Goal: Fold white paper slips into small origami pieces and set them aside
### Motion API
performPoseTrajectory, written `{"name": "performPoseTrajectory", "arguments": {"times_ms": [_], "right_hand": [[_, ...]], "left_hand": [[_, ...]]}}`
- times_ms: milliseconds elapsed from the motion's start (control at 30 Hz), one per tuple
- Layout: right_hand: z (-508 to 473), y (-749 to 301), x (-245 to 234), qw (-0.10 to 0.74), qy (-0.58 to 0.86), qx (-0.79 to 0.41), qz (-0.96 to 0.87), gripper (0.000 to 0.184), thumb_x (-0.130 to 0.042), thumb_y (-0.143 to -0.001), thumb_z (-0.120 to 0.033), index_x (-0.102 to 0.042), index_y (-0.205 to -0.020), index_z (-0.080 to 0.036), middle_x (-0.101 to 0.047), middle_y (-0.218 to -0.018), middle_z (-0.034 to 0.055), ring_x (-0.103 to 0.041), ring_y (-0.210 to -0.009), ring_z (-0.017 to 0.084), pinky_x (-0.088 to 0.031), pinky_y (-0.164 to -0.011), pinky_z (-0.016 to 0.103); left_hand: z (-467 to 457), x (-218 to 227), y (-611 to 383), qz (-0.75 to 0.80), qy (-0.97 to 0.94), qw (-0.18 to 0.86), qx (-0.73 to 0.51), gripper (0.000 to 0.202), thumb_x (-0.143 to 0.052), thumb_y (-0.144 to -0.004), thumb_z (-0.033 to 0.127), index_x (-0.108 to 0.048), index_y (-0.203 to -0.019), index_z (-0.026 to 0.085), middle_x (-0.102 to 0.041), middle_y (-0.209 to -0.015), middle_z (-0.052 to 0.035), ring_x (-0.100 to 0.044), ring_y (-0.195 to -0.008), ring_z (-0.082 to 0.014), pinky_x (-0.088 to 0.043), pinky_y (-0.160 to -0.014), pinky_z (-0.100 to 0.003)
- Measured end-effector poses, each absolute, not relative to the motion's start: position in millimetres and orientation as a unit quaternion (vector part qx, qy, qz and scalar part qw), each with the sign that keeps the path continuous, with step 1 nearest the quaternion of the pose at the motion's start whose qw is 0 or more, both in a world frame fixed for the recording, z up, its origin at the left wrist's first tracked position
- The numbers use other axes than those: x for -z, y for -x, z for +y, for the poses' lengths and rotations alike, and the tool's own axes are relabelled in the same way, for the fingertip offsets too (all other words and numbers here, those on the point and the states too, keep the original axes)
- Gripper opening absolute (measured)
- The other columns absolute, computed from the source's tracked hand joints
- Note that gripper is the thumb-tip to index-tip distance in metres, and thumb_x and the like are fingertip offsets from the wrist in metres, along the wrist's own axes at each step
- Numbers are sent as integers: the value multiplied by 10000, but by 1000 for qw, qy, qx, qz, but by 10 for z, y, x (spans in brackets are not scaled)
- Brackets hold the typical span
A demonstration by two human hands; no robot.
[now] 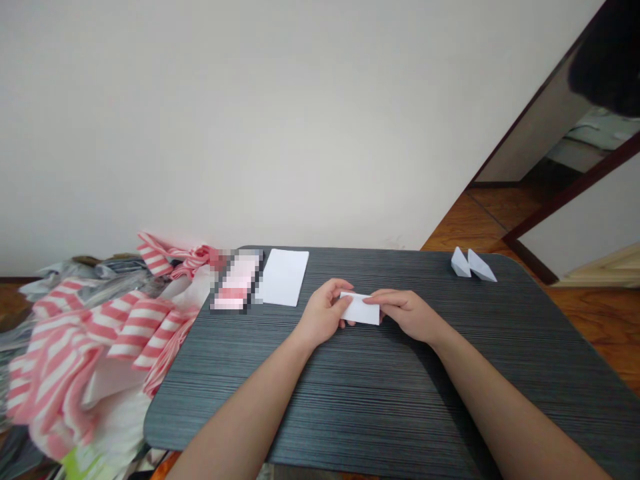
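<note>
Between my left hand and my right hand is a small folded white paper, held level just over the dark grey striped tabletop. The fingers of both hands pinch its short ends. A flat white paper sheet lies on the tabletop, up and left of my left hand. Beyond my right hand, near the far right corner, stand two folded white paper pieces, side by side and pointed at the top.
A pixelated rectangular object lies at the far edge, left of the white sheet. A heap of pink-and-white striped plastic bags spills against the table's left edge. Wooden floor and a dark door frame lie beyond the right side.
</note>
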State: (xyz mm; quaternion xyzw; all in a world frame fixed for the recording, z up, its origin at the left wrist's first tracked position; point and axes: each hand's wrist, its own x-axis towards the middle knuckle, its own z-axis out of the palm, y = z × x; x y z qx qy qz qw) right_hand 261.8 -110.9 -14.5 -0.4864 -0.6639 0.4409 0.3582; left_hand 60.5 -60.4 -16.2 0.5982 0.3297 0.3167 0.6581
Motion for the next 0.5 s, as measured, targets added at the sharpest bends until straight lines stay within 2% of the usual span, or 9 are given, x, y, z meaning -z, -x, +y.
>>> {"name": "performPoseTrajectory", "arguments": {"times_ms": [100,200,267,400,500], "right_hand": [[-1112,-2607,136,366,489,-451,-651,279,-473,-859,-298,-660,-1055,-229,-632,-931,47,-589,-713,148,-493,-678,304],[-1124,-2598,125,393,502,-495,-590,388,-488,-858,-337,-522,-1225,-216,-637,-869,43,-598,-640,138,-509,-642,314],[-1133,-2591,118,409,499,-538,-542,438,-476,-862,-381,-469,-1257,-189,-629,-826,45,-609,-600,140,-523,-592,316],[-1140,-2564,107,376,489,-583,-528,358,-488,-853,-415,-567,-1046,-124,-621,-745,56,-640,-644,173,-530,-525,285],[-1135,-2545,115,348,489,-586,-545,307,-516,-842,-393,-573,-954,-113,-631,-744,62,-652,-665,176,-517,-507,252]], "left_hand": [[-610,165,-610,331,-594,656,-328,251,-500,-820,308,-467,-1023,164,-582,-717,-2,-570,-490,-89,-391,-382,-168],[-615,162,-611,337,-587,653,-340,254,-509,-815,310,-473,-1015,157,-584,-724,-6,-574,-499,-88,-408,-403,-172],[-616,159,-610,338,-579,655,-347,259,-518,-809,316,-477,-1009,157,-592,-749,-13,-576,-507,-88,-419,-414,-177],[-611,163,-609,336,-574,660,-350,251,-516,-811,320,-478,-1003,162,-596,-762,-17,-581,-515,-93,-438,-429,-188],[-608,167,-611,336,-575,660,-347,239,-512,-815,316,-479,-996,163,-588,-729,-7,-582,-517,-96,-451,-442,-194]]}}
